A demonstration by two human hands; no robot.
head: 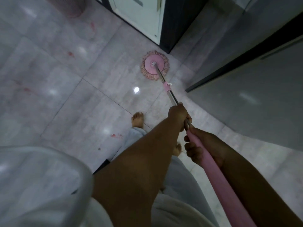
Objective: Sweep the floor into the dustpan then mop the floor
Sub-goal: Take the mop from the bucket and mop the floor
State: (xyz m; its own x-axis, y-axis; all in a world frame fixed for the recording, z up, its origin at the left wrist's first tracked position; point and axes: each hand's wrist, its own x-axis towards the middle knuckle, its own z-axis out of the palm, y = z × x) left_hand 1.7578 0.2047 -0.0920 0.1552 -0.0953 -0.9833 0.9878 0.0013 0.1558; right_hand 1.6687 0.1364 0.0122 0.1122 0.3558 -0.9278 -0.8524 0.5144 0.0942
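Left hand (177,114) wraps the metal shaft (172,94); right hand (200,149) grips the pink handle (218,174) just behind. The mop head (155,65) sits on the floor (65,95) well ahead, near a cabinet corner (170,40) (a firm push would ram it); bare feet (137,119) might slip on damp tile.

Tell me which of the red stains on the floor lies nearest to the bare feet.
The red stain beside the grey trouser leg, just behind the forward foot. The other stains lie farther off, up and left in the picture.
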